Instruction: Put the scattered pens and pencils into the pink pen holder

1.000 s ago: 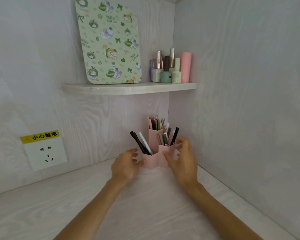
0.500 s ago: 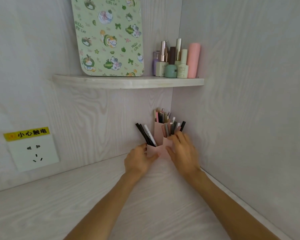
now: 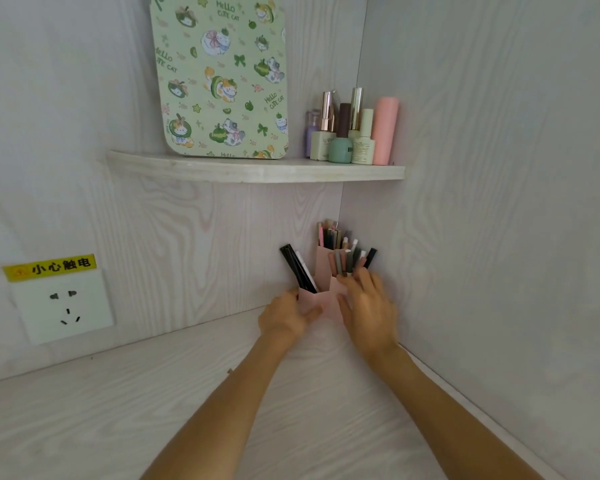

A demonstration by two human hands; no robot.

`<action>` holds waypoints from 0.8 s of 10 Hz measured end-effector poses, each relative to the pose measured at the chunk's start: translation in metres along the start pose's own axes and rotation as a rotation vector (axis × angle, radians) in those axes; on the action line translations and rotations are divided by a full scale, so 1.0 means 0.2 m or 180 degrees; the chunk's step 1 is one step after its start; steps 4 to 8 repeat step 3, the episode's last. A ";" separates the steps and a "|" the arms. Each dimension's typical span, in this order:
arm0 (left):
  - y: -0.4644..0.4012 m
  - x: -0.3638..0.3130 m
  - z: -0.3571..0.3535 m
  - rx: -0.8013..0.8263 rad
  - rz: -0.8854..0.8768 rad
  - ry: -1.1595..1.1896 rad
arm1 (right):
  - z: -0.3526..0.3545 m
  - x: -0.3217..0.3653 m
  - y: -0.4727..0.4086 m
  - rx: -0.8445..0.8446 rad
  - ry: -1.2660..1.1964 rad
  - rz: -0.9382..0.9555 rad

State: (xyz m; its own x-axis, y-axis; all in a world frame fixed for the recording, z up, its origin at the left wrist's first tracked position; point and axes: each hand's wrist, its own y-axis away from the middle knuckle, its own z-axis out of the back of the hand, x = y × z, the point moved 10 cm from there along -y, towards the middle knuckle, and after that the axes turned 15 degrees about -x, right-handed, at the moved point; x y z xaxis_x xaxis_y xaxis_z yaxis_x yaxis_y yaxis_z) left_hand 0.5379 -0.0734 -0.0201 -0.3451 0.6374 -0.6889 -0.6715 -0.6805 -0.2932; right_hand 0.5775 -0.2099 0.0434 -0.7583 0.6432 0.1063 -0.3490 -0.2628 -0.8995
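Observation:
The pink pen holder (image 3: 323,271) stands on the desk in the corner where the two walls meet. Its compartments hold several pens and pencils (image 3: 340,251), and two black pens (image 3: 297,268) lean out to the left. My left hand (image 3: 284,315) grips the holder's lower left side, thumb on its front. My right hand (image 3: 368,308) lies against its right side with the fingers spread along the wall of the holder. No loose pens show on the desk.
A corner shelf (image 3: 257,169) above carries a green cat-print board (image 3: 222,74) and several small bottles (image 3: 350,133). A wall socket (image 3: 61,306) with a yellow warning label sits at the left. The pale wooden desk (image 3: 118,410) spreads below my arms.
Both hands have pushed the pink holder back toward the wall corner. The view has come closer and tilted, so the shelf sits lower in the frame.

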 end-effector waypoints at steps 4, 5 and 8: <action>0.54 -0.10 0.40 -0.0601 -0.0321 0.0445 | 0.09 -0.04 0.03 0.0539 -0.0472 -0.0106; 0.54 -0.10 0.40 -0.0601 -0.0321 0.0445 | 0.09 -0.04 0.03 0.0539 -0.0472 -0.0106; 0.54 -0.10 0.40 -0.0601 -0.0321 0.0445 | 0.09 -0.04 0.03 0.0539 -0.0472 -0.0106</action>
